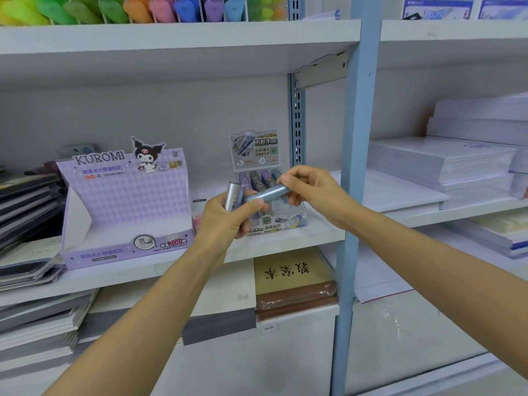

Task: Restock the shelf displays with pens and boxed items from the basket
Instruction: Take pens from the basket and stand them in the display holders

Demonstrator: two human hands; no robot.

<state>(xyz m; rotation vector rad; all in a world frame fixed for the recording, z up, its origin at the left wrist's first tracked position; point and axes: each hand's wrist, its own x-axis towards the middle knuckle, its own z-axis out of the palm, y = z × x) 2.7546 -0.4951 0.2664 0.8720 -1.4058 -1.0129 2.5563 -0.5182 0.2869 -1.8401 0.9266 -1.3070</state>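
In the head view, the left hand (225, 221) grips a few silvery tubes (233, 195) upright and the right hand (310, 190) pinches one bluish tube (268, 194) by its end, both just before the small display box (274, 224) on the middle shelf (323, 231), right of the Kuromi box (125, 207).

Lilac checked Kuromi box (125, 195), silvery-blue tubes (268, 192), pale blue upright (363, 138), white shelves (171, 32)
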